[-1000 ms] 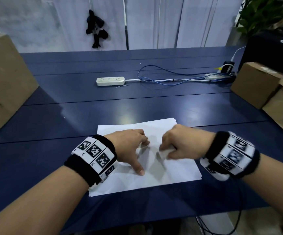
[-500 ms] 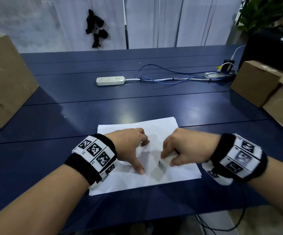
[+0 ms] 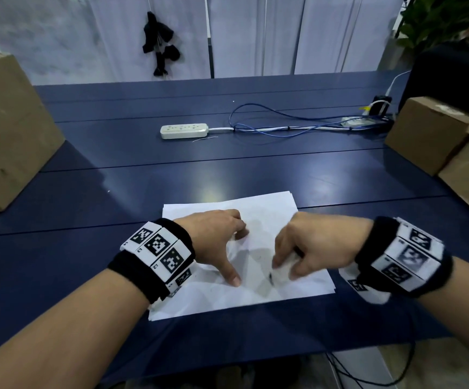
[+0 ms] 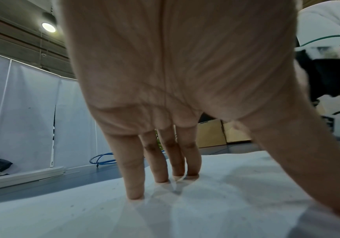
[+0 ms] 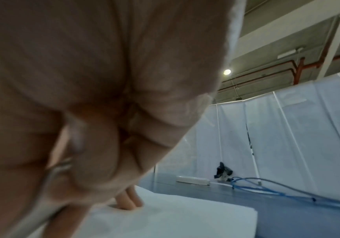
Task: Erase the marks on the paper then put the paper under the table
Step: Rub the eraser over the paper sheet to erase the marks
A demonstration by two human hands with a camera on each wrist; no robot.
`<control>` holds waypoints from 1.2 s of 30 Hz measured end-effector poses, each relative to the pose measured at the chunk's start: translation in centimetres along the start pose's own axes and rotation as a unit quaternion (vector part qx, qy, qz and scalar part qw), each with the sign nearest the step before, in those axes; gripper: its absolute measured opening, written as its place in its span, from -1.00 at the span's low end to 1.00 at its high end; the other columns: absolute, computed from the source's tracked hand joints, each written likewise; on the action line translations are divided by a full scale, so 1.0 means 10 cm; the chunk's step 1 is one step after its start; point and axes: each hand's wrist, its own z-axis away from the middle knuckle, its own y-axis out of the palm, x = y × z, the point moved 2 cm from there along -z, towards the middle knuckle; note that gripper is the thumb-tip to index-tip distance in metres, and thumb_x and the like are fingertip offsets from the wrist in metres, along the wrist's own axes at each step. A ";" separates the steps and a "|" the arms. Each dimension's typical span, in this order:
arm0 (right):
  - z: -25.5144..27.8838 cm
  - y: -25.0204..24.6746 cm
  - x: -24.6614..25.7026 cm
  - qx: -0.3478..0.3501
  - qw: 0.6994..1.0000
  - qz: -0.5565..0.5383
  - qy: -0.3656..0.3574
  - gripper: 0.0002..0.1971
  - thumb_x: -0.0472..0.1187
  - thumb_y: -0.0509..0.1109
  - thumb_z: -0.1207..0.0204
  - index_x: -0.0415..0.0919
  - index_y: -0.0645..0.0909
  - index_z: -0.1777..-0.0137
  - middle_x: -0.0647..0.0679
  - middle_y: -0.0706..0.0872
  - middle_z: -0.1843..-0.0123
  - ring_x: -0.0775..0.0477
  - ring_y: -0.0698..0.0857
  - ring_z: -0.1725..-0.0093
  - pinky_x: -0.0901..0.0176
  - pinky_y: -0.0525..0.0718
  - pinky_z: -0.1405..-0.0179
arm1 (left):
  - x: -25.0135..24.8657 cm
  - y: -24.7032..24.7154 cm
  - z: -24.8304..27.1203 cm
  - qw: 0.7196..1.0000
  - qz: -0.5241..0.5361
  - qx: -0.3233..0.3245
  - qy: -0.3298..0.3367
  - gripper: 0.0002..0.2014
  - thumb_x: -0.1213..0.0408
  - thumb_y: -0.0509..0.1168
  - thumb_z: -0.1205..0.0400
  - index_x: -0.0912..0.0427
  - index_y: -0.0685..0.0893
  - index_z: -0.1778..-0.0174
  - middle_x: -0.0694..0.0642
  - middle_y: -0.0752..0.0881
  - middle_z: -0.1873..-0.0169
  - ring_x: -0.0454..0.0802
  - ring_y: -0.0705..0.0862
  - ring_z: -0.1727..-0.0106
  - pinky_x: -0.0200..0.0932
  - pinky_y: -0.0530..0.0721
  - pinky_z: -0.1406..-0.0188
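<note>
A white sheet of paper [image 3: 270, 214] lies flat on the dark blue table [image 3: 115, 192] near its front edge. My left hand [image 3: 234, 258] presses it down with straight fingers and a spread thumb; the fingertips [image 4: 136, 193] dent the paper [image 4: 246, 185]. My right hand [image 3: 284, 269] hovers low over the sheet's middle right, its fingers curled round a small white eraser [image 3: 289, 259], mostly hidden and blurred. A short dark mark [image 3: 270, 277] shows on the paper just below that hand. In the right wrist view the eraser [image 5: 76, 141] sits between thumb and fingers.
A white power strip [image 3: 184, 131] and blue cables [image 3: 270, 127] lie across the table's far half. Cardboard boxes stand at the left edge [image 3: 8, 130] and at the right [image 3: 424, 133]. Black cables [image 3: 368, 372] hang below the table's front edge.
My right hand has slid toward me and slightly right over the paper with the eraser, uncovering the dark mark. The left hand and the sheet have stayed put.
</note>
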 end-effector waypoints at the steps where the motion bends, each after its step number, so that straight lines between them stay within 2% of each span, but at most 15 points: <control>1: 0.03 0.01 0.03 0.025 1.000 -0.007 -0.007 -0.65 -0.06 0.58 -0.39 0.06 0.81 -0.20 0.11 0.82 -0.05 0.19 0.63 0.09 0.20 0.66 -0.04 | 0.00 0.01 0.00 1.000 -0.001 0.000 -0.002 -0.17 -0.32 0.61 -0.15 0.01 0.56 -0.26 -0.17 0.49 -0.17 -0.06 0.58 -0.16 -0.03 0.62 -0.23; 3: -0.01 -0.03 0.00 0.016 1.000 -0.004 0.014 -0.65 -0.02 0.59 -0.37 0.10 0.81 -0.19 0.08 0.83 0.03 0.16 0.66 0.15 0.20 0.69 -0.01 | 0.00 0.00 0.00 1.000 -0.001 0.001 -0.003 -0.17 -0.31 0.61 -0.15 0.00 0.56 -0.26 -0.17 0.49 -0.17 -0.06 0.58 -0.15 -0.02 0.62 -0.23; 5: -0.16 -0.12 -0.10 -0.041 0.998 0.008 0.052 -0.67 0.04 0.58 -0.40 0.11 0.81 -0.17 0.08 0.85 0.07 0.17 0.65 0.19 0.21 0.69 -0.01 | -0.01 0.00 0.00 1.000 -0.002 0.001 -0.002 -0.16 -0.29 0.61 -0.17 -0.01 0.56 -0.31 -0.16 0.49 -0.18 -0.07 0.57 -0.15 -0.04 0.61 -0.22; 9: -0.30 -0.20 -0.23 -0.121 0.989 0.027 0.085 -0.70 0.02 0.54 -0.45 0.02 0.83 -0.16 0.05 0.87 0.03 0.00 0.73 0.05 0.09 0.71 -0.08 | -0.03 -0.01 0.02 1.000 -0.003 -0.002 0.001 -0.19 -0.28 0.61 -0.19 -0.02 0.56 -0.29 -0.14 0.50 -0.17 -0.05 0.56 -0.13 -0.05 0.61 -0.19; 12: -0.16 -0.08 -0.10 -0.061 0.997 0.035 0.028 -0.67 -0.03 0.55 -0.43 0.03 0.81 -0.20 0.09 0.84 -0.04 0.13 0.63 0.08 0.19 0.65 -0.10 | -0.01 -0.01 0.01 1.000 0.000 -0.001 -0.001 -0.14 -0.30 0.61 -0.17 -0.01 0.55 -0.34 -0.17 0.49 -0.18 -0.07 0.56 -0.15 -0.11 0.60 -0.19; 14: -0.02 0.00 0.03 0.017 1.000 0.000 -0.007 -0.65 -0.03 0.58 -0.39 0.04 0.81 -0.20 0.09 0.83 -0.04 0.15 0.68 0.06 0.19 0.68 -0.07 | 0.00 0.00 0.00 1.000 -0.001 -0.001 -0.002 -0.18 -0.31 0.61 -0.16 -0.01 0.56 -0.27 -0.17 0.48 -0.16 -0.08 0.57 -0.15 -0.10 0.61 -0.20; 16: 0.00 -0.01 0.05 0.044 0.999 -0.016 -0.011 -0.65 -0.01 0.61 -0.36 0.06 0.81 -0.18 0.08 0.83 0.03 0.17 0.70 0.12 0.21 0.70 -0.01 | 0.00 0.00 0.00 1.000 -0.004 0.000 -0.002 -0.19 -0.31 0.61 -0.16 -0.01 0.56 -0.25 -0.17 0.49 -0.16 -0.08 0.57 -0.14 -0.05 0.62 -0.21; 19: -0.19 -0.14 -0.10 -0.032 0.999 0.011 0.035 -0.70 0.03 0.60 -0.40 0.07 0.83 -0.13 0.09 0.82 0.20 0.22 0.65 0.28 0.26 0.64 0.13 | -0.02 -0.02 0.01 1.000 0.000 -0.001 0.001 -0.14 -0.29 0.61 -0.17 0.00 0.55 -0.34 -0.16 0.49 -0.19 -0.08 0.56 -0.16 -0.06 0.60 -0.23; 21: -0.30 -0.23 -0.21 -0.098 0.992 0.029 0.072 -0.72 0.05 0.55 -0.45 0.00 0.84 -0.11 0.02 0.86 0.14 0.03 0.73 0.14 0.13 0.70 0.04 | -0.02 -0.02 0.02 1.000 0.001 0.001 0.002 -0.15 -0.28 0.61 -0.18 -0.01 0.55 -0.35 -0.15 0.49 -0.19 -0.07 0.56 -0.14 -0.05 0.61 -0.21; 23: -0.31 -0.22 -0.28 -0.119 0.989 0.039 0.082 -0.72 0.02 0.53 -0.46 0.00 0.83 -0.13 -0.01 0.86 0.09 -0.08 0.74 0.06 0.06 0.71 -0.02 | -0.02 -0.01 0.02 1.000 0.001 0.001 0.001 -0.15 -0.29 0.61 -0.17 -0.02 0.55 -0.34 -0.15 0.48 -0.18 -0.06 0.56 -0.14 -0.03 0.62 -0.20; 25: -0.20 -0.14 -0.22 -0.090 0.995 0.024 0.048 -0.71 -0.03 0.53 -0.44 0.05 0.82 -0.16 0.07 0.86 0.05 0.05 0.69 0.11 0.14 0.68 -0.03 | -0.02 -0.01 0.01 1.000 -0.002 0.002 -0.001 -0.13 -0.29 0.61 -0.17 0.00 0.54 -0.35 -0.15 0.48 -0.20 -0.07 0.56 -0.16 -0.05 0.61 -0.22; 28: 0.02 0.00 -0.02 0.025 1.000 -0.007 -0.008 -0.64 -0.01 0.56 -0.38 0.08 0.80 -0.20 0.11 0.84 -0.03 0.15 0.68 0.08 0.19 0.68 -0.06 | -0.01 -0.01 0.00 1.000 0.000 0.005 -0.004 -0.19 -0.29 0.62 -0.17 -0.03 0.54 -0.26 -0.16 0.48 -0.19 -0.08 0.57 -0.16 -0.06 0.62 -0.22; 30: 0.01 -0.01 -0.01 0.042 0.999 -0.002 0.000 -0.64 0.01 0.58 -0.37 0.10 0.80 -0.20 0.07 0.84 0.01 0.17 0.66 0.14 0.22 0.68 0.00 | 0.00 -0.01 -0.01 1.000 -0.003 0.006 -0.004 -0.20 -0.29 0.62 -0.16 -0.04 0.54 -0.24 -0.18 0.48 -0.17 -0.09 0.56 -0.15 -0.05 0.62 -0.21; 33: -0.19 -0.18 -0.15 -0.048 0.997 0.033 0.052 -0.70 -0.01 0.57 -0.44 0.06 0.82 -0.18 0.07 0.86 0.06 0.13 0.64 0.17 0.25 0.64 0.04 | -0.02 -0.03 0.00 1.000 -0.009 0.008 -0.005 -0.18 -0.28 0.62 -0.17 -0.02 0.55 -0.30 -0.16 0.47 -0.17 -0.06 0.56 -0.14 -0.04 0.62 -0.20; 36: -0.29 -0.24 -0.24 -0.104 0.990 0.046 0.088 -0.74 0.00 0.52 -0.48 -0.01 0.83 -0.12 -0.03 0.86 0.08 -0.10 0.74 0.04 0.02 0.73 -0.03 | -0.05 -0.04 0.01 1.000 -0.008 0.011 -0.009 -0.21 -0.26 0.63 -0.17 -0.03 0.57 -0.26 -0.15 0.47 -0.14 -0.04 0.57 -0.10 0.01 0.63 -0.17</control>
